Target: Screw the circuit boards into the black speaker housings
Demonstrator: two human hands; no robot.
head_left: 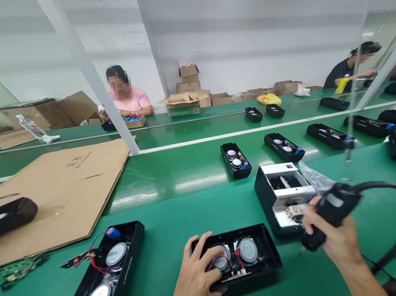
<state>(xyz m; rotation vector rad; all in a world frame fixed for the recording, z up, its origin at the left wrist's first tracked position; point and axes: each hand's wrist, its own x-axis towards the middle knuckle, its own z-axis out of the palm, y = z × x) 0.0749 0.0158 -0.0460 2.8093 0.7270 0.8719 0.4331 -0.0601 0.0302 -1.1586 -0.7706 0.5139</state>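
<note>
My left hand (198,280) grips the left end of an open black speaker housing (272,252), with its fingers over the left driver and the thumb at the near side. Two round silver drivers, red wires and a small board show inside it. My right hand (335,231) is closed round a black electric screwdriver (336,205) with a thick black cable, held to the right of the housing and apart from it. Close behind stands a black and white screw feeder (286,193). A longer open speaker housing (129,277) lies left of my left hand, with drivers, wires and a blue part.
Cardboard (56,193) covers the left of the green bench, beside a circuit board (22,269). A person's hand holds a black case (7,217) there. Several open housings (236,160) line the belt behind. Two people (131,98) sit across. A metal rod hangs at right.
</note>
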